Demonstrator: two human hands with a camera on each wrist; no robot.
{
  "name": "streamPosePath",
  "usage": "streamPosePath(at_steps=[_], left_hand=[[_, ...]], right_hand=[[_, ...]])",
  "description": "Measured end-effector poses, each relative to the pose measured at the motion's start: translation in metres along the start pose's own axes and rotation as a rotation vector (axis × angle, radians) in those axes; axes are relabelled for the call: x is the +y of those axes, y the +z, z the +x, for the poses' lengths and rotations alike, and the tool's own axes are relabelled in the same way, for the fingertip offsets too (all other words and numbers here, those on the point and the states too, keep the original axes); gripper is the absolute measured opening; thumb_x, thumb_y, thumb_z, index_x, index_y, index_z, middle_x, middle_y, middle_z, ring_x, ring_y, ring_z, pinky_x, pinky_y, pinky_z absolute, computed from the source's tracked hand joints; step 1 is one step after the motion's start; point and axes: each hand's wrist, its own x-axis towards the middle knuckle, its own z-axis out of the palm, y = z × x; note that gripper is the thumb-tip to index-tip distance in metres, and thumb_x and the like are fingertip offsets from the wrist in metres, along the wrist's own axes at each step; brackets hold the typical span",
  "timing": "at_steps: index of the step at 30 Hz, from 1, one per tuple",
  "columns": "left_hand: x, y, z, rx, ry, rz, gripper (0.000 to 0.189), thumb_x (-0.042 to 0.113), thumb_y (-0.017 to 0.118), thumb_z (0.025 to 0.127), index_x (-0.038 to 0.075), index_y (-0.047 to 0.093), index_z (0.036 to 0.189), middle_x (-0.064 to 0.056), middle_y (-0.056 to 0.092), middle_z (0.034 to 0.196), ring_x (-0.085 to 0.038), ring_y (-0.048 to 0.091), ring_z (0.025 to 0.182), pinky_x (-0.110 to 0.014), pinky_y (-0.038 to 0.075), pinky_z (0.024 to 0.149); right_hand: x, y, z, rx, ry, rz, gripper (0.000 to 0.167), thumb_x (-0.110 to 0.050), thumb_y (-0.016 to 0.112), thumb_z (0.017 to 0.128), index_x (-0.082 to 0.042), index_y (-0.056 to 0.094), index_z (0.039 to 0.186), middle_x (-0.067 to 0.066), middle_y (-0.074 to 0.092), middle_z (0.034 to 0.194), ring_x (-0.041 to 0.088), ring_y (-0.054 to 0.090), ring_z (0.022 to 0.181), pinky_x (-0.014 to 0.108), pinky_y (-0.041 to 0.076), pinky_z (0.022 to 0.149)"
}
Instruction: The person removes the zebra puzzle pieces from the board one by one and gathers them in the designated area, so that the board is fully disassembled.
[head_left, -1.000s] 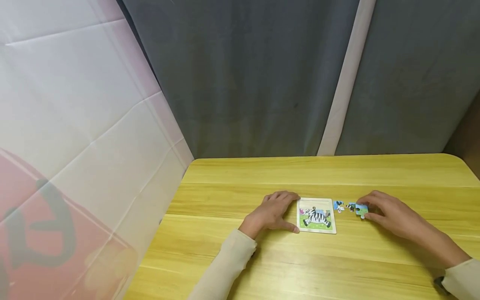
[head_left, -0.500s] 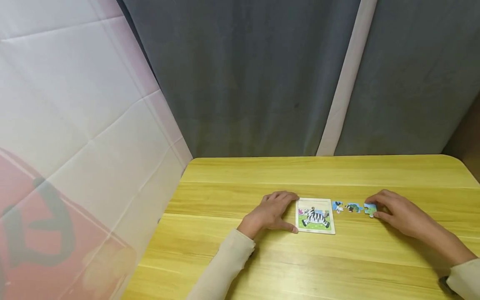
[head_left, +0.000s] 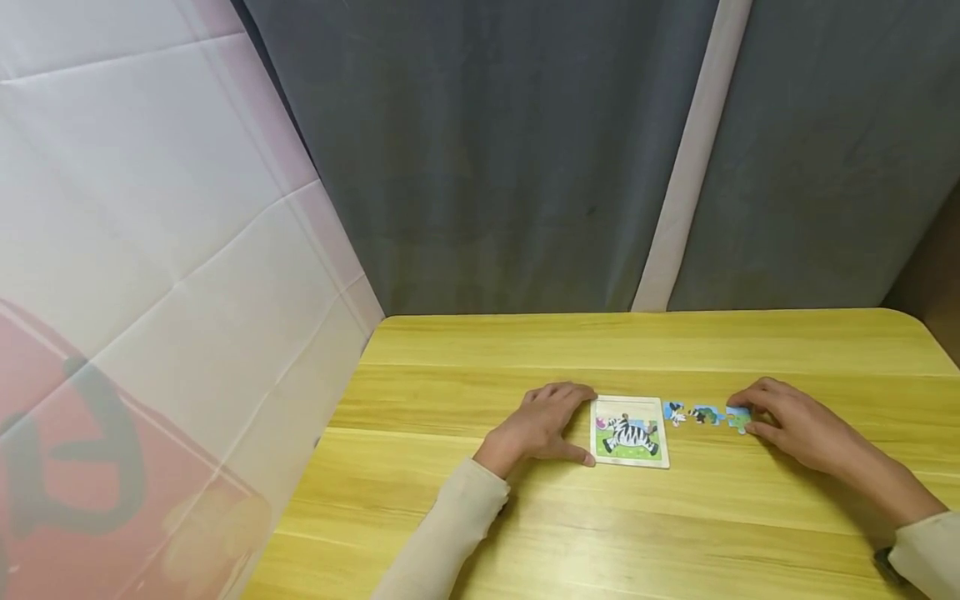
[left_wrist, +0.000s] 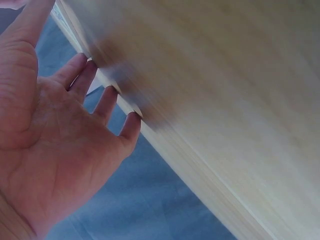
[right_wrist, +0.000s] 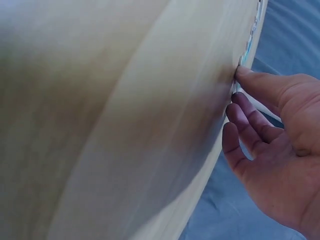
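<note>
A square wooden puzzle board (head_left: 630, 433) with a zebra picture lies flat on the table. My left hand (head_left: 536, 425) rests along its left side, thumb at the lower corner and a fingertip at the upper one. In the left wrist view the left hand (left_wrist: 65, 135) has its fingers spread and fairly straight, tips on the tabletop. My right hand (head_left: 798, 425) pinches a blue-and-green puzzle piece (head_left: 738, 418) between thumb and fingers at the row's right end. Nearer the board lie a puzzle piece with a bird-like figure (head_left: 675, 413) and a darker patterned one (head_left: 707, 415).
The yellow wood-grain table (head_left: 637, 533) carries the board and pieces. A grey curtain (head_left: 487, 167) hangs behind its far edge, and a pale printed cloth (head_left: 187, 208) stands along the left side.
My right hand has drawn its puzzle piece to the right, off the darker one, which now shows fully. Since half a second ago it has barely shifted. The left hand stays on the board.
</note>
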Motion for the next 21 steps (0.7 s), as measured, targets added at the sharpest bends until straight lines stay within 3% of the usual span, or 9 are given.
streamPosePath(at_steps=[10, 21], left_hand=[[-0.003, -0.003, -0.003, -0.002, -0.015, -0.013, 0.102, 0.064, 0.083, 0.082, 0.029, 0.034, 0.163, 0.007, 0.037, 0.170, -0.024, 0.035, 0.158, -0.052, 0.031, 0.127], [-0.002, -0.003, -0.002, 0.000, -0.016, -0.020, 0.101, 0.063, 0.084, 0.082, 0.029, 0.034, 0.163, 0.007, 0.037, 0.170, -0.023, 0.035, 0.158, -0.051, 0.031, 0.127]], right_hand=[[-0.027, -0.004, 0.019, -0.058, 0.009, 0.056, 0.038, -0.011, 0.078, 0.094, -0.008, 0.070, 0.132, 0.012, 0.067, 0.128, 0.035, 0.067, 0.116, 0.056, 0.056, 0.094], [-0.064, 0.011, 0.045, -0.078, -0.029, 0.202, 0.046, -0.019, 0.079, 0.096, -0.008, 0.065, 0.139, 0.011, 0.069, 0.133, 0.032, 0.071, 0.114, 0.052, 0.059, 0.092]])
